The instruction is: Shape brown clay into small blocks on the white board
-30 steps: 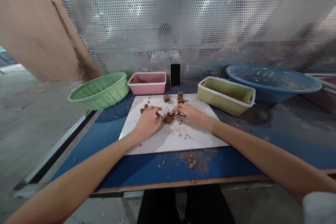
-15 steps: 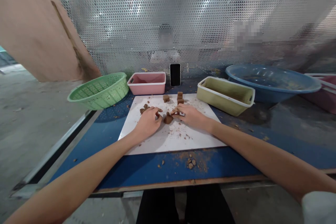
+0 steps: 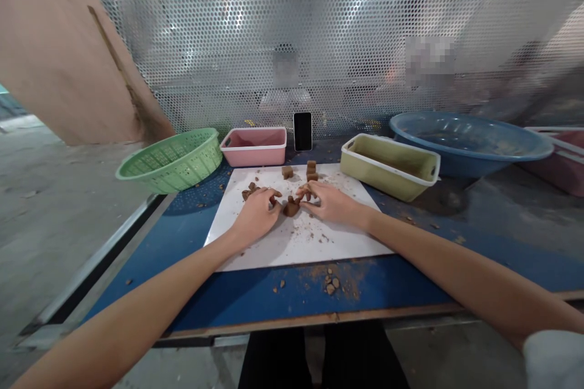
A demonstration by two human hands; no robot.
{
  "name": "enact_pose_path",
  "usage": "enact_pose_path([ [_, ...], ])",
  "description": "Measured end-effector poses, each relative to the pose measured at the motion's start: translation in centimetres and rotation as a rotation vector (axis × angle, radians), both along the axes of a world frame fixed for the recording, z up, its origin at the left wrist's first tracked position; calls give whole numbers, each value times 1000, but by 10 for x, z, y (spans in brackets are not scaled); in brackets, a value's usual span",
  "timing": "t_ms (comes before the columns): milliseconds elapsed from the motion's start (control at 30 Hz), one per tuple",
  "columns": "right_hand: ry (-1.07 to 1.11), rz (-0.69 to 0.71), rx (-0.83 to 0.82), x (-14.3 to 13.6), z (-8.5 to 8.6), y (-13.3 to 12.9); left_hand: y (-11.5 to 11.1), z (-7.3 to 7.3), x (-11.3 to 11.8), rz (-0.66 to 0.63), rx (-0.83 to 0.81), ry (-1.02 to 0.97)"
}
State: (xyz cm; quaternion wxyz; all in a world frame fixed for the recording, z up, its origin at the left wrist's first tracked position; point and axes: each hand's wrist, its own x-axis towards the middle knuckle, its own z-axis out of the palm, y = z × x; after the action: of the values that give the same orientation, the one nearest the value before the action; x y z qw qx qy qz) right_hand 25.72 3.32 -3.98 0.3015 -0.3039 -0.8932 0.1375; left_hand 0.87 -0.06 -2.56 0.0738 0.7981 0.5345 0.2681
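A small brown clay lump [image 3: 291, 207] with knobs on top sits mid-board, between my hands. My left hand [image 3: 258, 214] rests on the board to its left, thumb and forefinger curved with a gap between them and nothing visible inside. My right hand [image 3: 332, 201] is on the other side, its thumb tip close against the lump. Brown material, seemingly a small piece of clay, shows between its thumb and fingers; the fingers partly hide it. Small clay bits [image 3: 250, 191] lie behind my left hand. Farther back are a clay block [image 3: 287, 172] and a stepped clay piece [image 3: 311, 170].
The crumb-strewn white board [image 3: 269, 255] lies on a blue table [image 3: 219, 307]. Behind it stand a green basket [image 3: 176, 164], a pink bin [image 3: 255, 155], a phone [image 3: 302, 132], an olive bin [image 3: 387, 167] and a blue basin [image 3: 469, 140]. A perforated metal panel [image 3: 228, 42] rises at the back.
My right thumb and fingers have spread slightly apart beside the lump. My left hand has hardly moved, and the view has shifted a little.
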Motion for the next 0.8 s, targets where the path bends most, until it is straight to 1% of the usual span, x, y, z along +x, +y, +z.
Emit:
enact_pose_path([
  [100,5,-16,-5,0,0,0,1,0,-2,13,7,22],
  [233,-31,-4,-3,0,-2,4,0,1,-3,17,5,94],
  [333,-56,14,3,0,-3,6,1,0,-3,5,-8,112],
  [567,-32,30,-7,-1,-1,3,3,-2,-4,24,-6,82],
  [800,-56,69,65,-1,-3,5,-2,2,-1,19,24,15],
])
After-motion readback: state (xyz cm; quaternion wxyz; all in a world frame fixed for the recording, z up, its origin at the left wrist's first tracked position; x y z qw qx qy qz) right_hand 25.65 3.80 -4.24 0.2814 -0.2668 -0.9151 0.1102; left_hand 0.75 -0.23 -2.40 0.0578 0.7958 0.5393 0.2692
